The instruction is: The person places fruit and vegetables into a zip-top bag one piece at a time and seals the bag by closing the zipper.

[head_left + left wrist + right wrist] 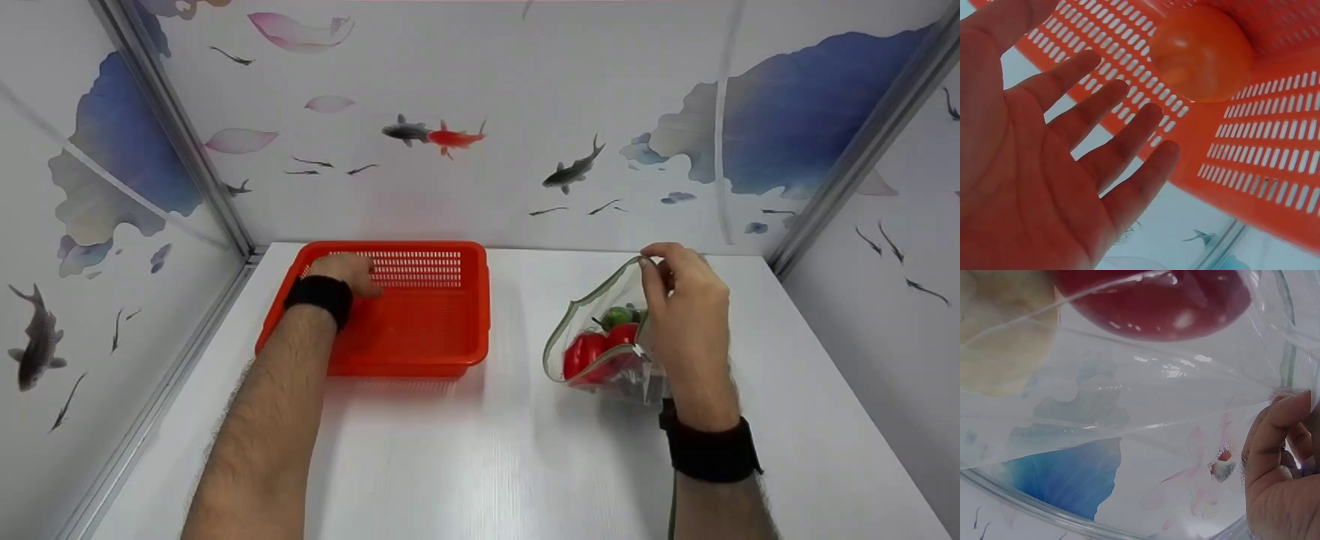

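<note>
My left hand (346, 271) is inside the orange-red plastic basket (480, 311), its fingers spread and holding nothing. In the left wrist view, a smooth round orange item (1202, 53) lies in the basket beyond the fingertips, apart from them; its kind is unclear. With thumb and fingers, my right hand (686, 322) pinches the rim of a clear bag (634, 382) with a green-edged mouth, which stands open. Inside show shiny red vegetables (585, 354), like peppers, and a green one (616, 316). A pale yellowish item (1005, 337) also appears through the plastic in the right wrist view.
The basket and bag stand on a white table (442, 465), the basket at back left and the bag to the right. Printed panels (480, 202) with metal corner posts (217, 187) enclose the back and sides. A black band (712, 450) circles each wrist.
</note>
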A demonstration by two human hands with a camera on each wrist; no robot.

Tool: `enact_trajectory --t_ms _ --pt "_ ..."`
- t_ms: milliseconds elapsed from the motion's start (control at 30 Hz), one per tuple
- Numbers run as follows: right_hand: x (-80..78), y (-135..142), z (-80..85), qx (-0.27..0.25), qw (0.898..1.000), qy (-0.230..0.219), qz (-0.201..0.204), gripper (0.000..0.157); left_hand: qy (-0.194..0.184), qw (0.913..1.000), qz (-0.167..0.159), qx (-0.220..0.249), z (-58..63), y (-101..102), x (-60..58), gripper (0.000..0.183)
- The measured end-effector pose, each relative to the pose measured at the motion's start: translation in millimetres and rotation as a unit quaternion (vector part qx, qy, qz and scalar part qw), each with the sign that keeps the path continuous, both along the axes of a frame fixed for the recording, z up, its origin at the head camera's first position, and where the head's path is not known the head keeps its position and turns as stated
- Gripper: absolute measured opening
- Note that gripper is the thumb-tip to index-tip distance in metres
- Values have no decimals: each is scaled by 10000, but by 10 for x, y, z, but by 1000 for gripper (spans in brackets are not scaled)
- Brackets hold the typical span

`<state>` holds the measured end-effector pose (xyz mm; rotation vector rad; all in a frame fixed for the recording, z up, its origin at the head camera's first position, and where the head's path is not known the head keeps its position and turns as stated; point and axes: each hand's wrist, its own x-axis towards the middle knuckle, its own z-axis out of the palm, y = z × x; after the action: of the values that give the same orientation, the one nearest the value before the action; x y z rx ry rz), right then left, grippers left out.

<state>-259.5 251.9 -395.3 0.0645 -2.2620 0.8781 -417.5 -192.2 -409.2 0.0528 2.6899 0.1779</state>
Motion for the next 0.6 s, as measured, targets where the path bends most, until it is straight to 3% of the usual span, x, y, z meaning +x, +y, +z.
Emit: enact_trajectory --t_ms 167,367,600 --pt "9 -4 4 12 10000 -53 -6 18 -437 9975 461 324 -23 -112 25 70" --pt "7 -5 6 5 9999 -123 -10 18 -357 9980 343 385 -76 -207 38 67" --pt "7 -11 14 -38 9997 -217 -42 19 -316 9969 465 545 -131 -234 58 70"
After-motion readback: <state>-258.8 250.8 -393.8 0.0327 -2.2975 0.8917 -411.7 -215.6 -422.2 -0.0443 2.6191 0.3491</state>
